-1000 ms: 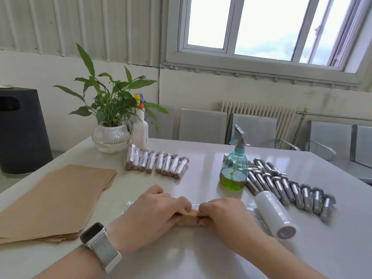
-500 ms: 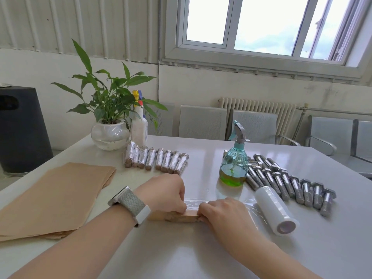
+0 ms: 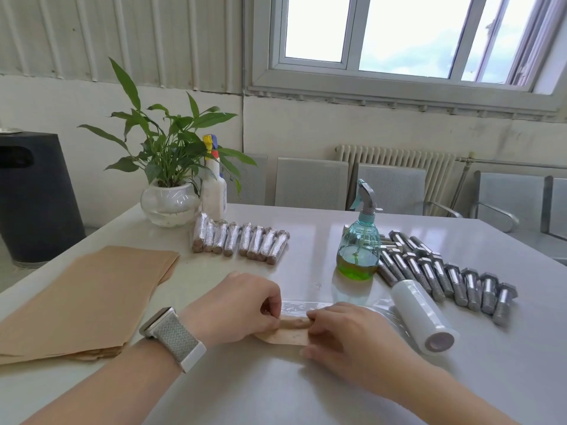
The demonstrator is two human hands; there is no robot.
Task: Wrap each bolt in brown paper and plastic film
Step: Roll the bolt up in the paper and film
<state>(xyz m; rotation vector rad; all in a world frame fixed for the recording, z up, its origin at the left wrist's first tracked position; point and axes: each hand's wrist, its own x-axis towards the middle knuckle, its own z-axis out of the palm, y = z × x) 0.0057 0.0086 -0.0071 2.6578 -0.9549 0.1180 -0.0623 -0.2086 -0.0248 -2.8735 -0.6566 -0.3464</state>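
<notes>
Leftmost, a stack of brown paper sheets lay on the table. Left hand pinched the left end of the paper-wrapped bolt; right hand curled its fingers over the right end, the bundle lying between both hands on clear plastic film. Behind: finished wrapped bolts. Right: film roll, bare bolts.
</notes>
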